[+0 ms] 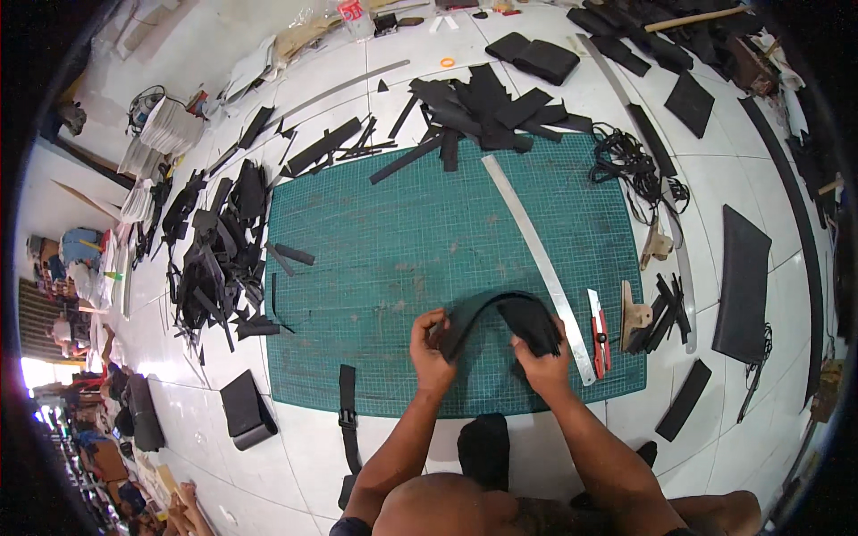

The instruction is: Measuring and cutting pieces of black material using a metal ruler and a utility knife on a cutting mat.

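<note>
Above the near part of the green cutting mat [384, 232], I hold a stack of black fabric strips [490, 304] bent into an arch. My left hand [433, 353] is closed round its left end. The right end, where the layers fan apart, is gripped by my right hand [544, 364], with the thumb on the inner side. A long steel ruler [536, 259] lies slanted across the mat just beyond my right hand. Beside the ruler rests a red-handled utility knife [601, 335], blade pointing away from me.
Black offcuts lie in a heap [219, 255] left of the mat and a pile of black pieces [483, 107] covers its far edge. On the right are tangled black cords [626, 165], a bulldog clip [635, 314] and a black panel [744, 281]. A buckled strap [348, 411] lies near left.
</note>
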`<state>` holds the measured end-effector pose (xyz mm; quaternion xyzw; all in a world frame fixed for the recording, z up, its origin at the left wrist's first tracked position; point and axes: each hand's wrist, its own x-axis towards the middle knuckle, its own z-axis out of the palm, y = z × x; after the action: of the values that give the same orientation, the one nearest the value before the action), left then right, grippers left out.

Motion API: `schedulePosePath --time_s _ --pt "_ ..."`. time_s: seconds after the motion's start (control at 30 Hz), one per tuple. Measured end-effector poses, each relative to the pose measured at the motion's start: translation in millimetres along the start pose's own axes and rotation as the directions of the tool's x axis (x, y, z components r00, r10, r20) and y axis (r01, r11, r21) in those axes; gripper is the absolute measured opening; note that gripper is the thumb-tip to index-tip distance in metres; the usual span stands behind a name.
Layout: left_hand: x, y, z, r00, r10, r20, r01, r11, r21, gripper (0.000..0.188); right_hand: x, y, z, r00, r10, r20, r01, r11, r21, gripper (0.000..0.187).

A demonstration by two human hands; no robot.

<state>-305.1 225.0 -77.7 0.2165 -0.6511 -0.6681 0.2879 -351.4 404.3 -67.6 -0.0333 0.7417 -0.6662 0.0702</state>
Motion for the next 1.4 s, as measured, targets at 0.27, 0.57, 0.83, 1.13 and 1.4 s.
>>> schedulePosePath --time_s 0.27,0.57,0.83,1.13,1.4 --pt "20.7 4.7 13.8 0.988 -0.104 0.114 0.104 0.995 0.004 0.016 17.0 16.2 -5.3 0.993 -0.115 -0.008 0.11 0.969 -0.22 0.035" --pt "12.6 -4.0 16.4 0.993 0.074 0.097 -0.078 0.996 0.043 0.029 17.1 6.1 2.0 1.0 -0.003 -0.026 0.001 0.997 -0.076 0.039" --pt "14.2 12.5 22.7 0.99 -0.134 0.034 0.136 0.989 -0.06 0.023 19.7 -0.9 2.1 0.989 -0.126 -0.072 0.123 0.991 -0.05 0.03" --pt "19.6 -5.6 14.2 0.977 -0.196 0.082 0.2 0.979 -0.035 0.025 21.8 25.4 -3.6 0.996 -0.074 -0.047 0.072 0.996 -0.056 0.029" --pt "18.9 0.8 23.4 0.995 -0.075 0.062 0.074 0.997 0.014 0.025 19.1 5.7 3.6 0.996 0.032 -0.089 -0.033 0.999 -0.012 0.032"
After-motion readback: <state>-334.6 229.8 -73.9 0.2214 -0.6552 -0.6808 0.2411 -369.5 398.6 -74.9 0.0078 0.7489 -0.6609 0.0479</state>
